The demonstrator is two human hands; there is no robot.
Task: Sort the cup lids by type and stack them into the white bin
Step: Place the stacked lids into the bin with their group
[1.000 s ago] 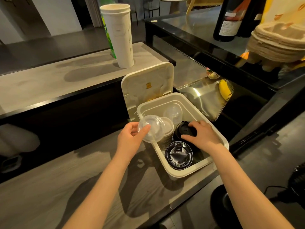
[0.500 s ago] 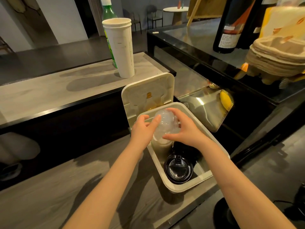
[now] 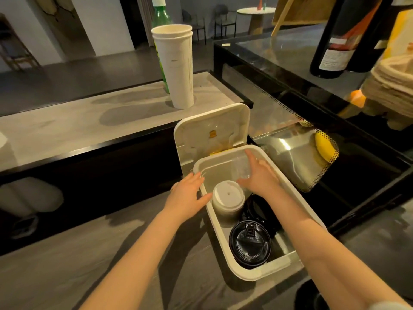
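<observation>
While the clear dome lid (image 3: pixel 242 170) was held low at the far end of the white bin (image 3: pixel 220 237), the right hand (image 3: pixel 260 177) kept its grip curled round it; through the blur it might have been one lid or several. Just nearer stood a stack of flat translucent lids (image 3: pixel 228 195), then black lids (image 3: pixel 249 243) at the near end. The left hand (image 3: pixel 186 195) rested on the bin's left rim, grip slack, fingers straight. The bin's hinged cover (image 3: pixel 212 133) stood open on the worktop (image 3: pixel 67 260).
</observation>
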